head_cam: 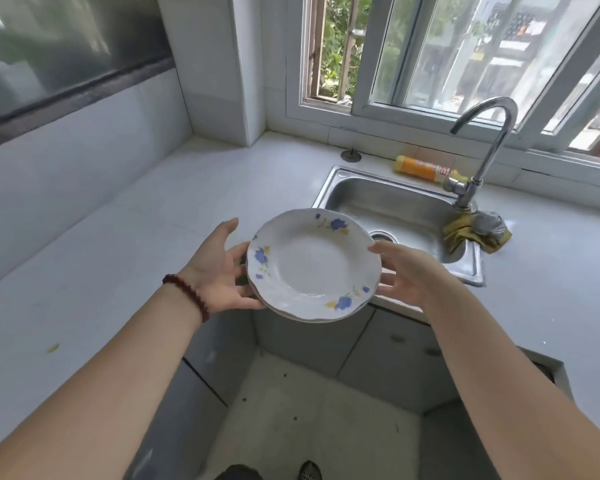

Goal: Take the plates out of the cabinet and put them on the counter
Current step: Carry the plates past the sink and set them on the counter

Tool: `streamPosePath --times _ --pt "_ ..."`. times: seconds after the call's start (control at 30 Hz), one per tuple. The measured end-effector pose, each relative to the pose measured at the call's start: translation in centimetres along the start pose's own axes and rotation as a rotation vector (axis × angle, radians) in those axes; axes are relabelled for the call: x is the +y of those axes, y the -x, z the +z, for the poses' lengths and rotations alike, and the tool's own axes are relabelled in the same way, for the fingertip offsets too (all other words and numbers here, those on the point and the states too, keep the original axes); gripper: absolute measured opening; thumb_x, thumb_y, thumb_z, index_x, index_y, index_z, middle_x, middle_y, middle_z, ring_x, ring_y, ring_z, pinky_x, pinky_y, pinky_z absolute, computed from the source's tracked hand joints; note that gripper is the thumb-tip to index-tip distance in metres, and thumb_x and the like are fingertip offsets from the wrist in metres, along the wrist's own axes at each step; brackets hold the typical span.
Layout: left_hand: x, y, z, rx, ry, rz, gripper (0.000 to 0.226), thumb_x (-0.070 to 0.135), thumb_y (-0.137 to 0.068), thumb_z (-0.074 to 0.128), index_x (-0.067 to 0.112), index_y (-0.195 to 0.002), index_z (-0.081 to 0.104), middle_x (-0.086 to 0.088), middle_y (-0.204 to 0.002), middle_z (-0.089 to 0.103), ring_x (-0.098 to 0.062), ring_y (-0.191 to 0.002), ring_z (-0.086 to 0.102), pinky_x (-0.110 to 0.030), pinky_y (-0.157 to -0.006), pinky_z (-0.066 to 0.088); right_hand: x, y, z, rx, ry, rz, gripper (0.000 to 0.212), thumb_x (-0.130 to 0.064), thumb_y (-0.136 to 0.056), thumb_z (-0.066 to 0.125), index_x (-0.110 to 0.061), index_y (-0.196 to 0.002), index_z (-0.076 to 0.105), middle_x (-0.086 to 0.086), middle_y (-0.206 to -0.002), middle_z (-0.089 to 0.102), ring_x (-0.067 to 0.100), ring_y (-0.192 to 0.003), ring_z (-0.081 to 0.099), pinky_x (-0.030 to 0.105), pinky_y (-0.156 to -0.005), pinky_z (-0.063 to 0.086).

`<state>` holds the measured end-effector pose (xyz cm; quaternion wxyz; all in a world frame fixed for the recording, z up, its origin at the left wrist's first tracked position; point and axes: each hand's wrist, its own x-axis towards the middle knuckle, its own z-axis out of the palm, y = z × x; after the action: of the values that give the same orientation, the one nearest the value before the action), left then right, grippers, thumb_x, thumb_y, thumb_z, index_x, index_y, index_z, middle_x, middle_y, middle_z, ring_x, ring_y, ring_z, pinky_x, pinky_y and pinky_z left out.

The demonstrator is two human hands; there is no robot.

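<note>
A small stack of white plates with blue and yellow flowers on the rim hangs in the air at the counter's inner corner, partly over the sink's front left. My left hand grips the stack's left edge, fingers beneath it. My right hand holds the right edge, thumb on the rim. At least two plates show at the lower edge. The white counter stretches to the left and behind. Grey cabinet doors below the sink are shut.
A steel sink with a curved tap lies behind the plates. An orange bottle lies behind the sink, and a yellow cloth with a scourer rests on its right rim. A window fills the back wall.
</note>
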<state>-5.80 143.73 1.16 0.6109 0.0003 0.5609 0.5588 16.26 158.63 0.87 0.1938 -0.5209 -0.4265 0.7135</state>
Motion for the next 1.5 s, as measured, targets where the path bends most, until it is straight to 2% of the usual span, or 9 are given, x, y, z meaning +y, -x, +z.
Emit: streamPosePath --times 0.13,0.2,0.37,0.53,0.67,0.87,1.1,1.37,1.5 --pt "2.4 -2.3 -0.7 0.034 0.05 -0.006 0.056 0.059 -0.079 0.05 0.024 -0.122 0.055 -0.008 -0.127 0.057 -0.036 -0.109 0.057 -0.061 -0.09 0.046 -2.0 -3.9 1.6 -0.044 0.054 0.014 0.005 -0.011 -0.085 0.057 -0.013 -0.088 0.06 0.007 -0.085 0.061 0.026 -0.066 0.06 0.034 -0.055 0.053" --pt "3.7 -3.4 -1.4 0.056 0.072 -0.003 0.059 0.059 -0.079 0.051 0.024 -0.125 0.054 -0.008 -0.128 0.056 -0.036 -0.11 0.056 -0.061 -0.089 0.046 -2.9 -5.8 2.9 -0.053 0.065 0.037 0.007 -0.012 -0.085 0.058 -0.012 -0.091 0.06 0.007 -0.082 0.061 0.024 -0.063 0.061 0.032 -0.051 0.053" --pt "7.3 -6.8 -3.8 0.09 0.102 0.015 0.054 0.06 -0.078 0.051 0.023 -0.117 0.059 -0.009 -0.128 0.057 -0.037 -0.111 0.055 -0.061 -0.085 0.049 -5.5 -10.8 6.9 -0.083 0.098 0.055 0.023 -0.013 -0.083 0.061 -0.009 -0.105 0.06 0.007 -0.082 0.061 0.025 -0.064 0.062 0.033 -0.052 0.053" --pt "11.9 -10.1 -6.7 0.115 0.122 0.038 0.055 0.061 -0.076 0.051 0.025 -0.116 0.06 -0.009 -0.127 0.058 -0.037 -0.11 0.056 -0.062 -0.089 0.046 -8.3 -15.5 11.8 -0.121 0.132 0.067 0.018 -0.013 -0.084 0.06 -0.007 -0.101 0.061 0.008 -0.082 0.058 0.025 -0.064 0.059 0.033 -0.052 0.053" --pt "15.3 -11.7 -9.0 0.142 0.136 0.069 0.054 0.062 -0.077 0.049 0.027 -0.116 0.062 -0.007 -0.126 0.059 -0.034 -0.103 0.058 -0.057 -0.085 0.05 -10.2 -18.8 15.9 -0.158 0.154 0.072 0.008 -0.013 -0.085 0.058 -0.01 -0.092 0.062 0.006 -0.08 0.058 0.024 -0.062 0.057 0.034 -0.055 0.052" --pt "18.7 -13.0 -12.7 0.172 0.188 0.076 0.053 0.062 -0.078 0.048 0.027 -0.113 0.065 -0.004 -0.119 0.06 -0.03 -0.089 0.058 -0.047 -0.081 0.052 -11.7 -22.5 21.3 -0.206 0.208 0.096 0.007 -0.013 -0.083 0.06 -0.011 -0.088 0.063 0.007 -0.084 0.058 0.025 -0.063 0.057 0.033 -0.054 0.053" --pt "22.1 -15.1 -16.5 0.257 0.267 0.087 0.05 0.062 -0.078 0.049 0.027 -0.109 0.064 -0.004 -0.12 0.059 -0.03 -0.098 0.058 -0.048 -0.083 0.051 -13.6 -26.7 27.9 -0.27 0.294 0.122 0.007 -0.012 -0.082 0.06 -0.01 -0.088 0.062 0.012 -0.097 0.058 0.028 -0.07 0.059 0.038 -0.063 0.055" --pt "26.7 -19.3 -19.2 0.323 0.367 0.079 0.043 0.056 -0.078 0.051 0.026 -0.106 0.064 -0.003 -0.11 0.058 -0.029 -0.099 0.054 -0.048 -0.083 0.047 -16.4 -32.7 33.7 -0.32 0.367 0.15 0.006 -0.01 -0.083 0.06 -0.008 -0.089 0.059 0.016 -0.105 0.059 0.031 -0.082 0.06 0.042 -0.066 0.055" --pt "29.0 -22.4 -20.4 0.363 0.385 0.069 0.04 0.055 -0.079 0.049 0.025 -0.101 0.065 -0.004 -0.108 0.058 -0.028 -0.102 0.054 -0.05 -0.093 0.043 -17.4 -36.4 36.1 -0.33 0.401 0.173 0.01 -0.007 -0.084 0.059 -0.007 -0.094 0.058 0.016 -0.108 0.061 0.032 -0.088 0.061 0.045 -0.074 0.055"
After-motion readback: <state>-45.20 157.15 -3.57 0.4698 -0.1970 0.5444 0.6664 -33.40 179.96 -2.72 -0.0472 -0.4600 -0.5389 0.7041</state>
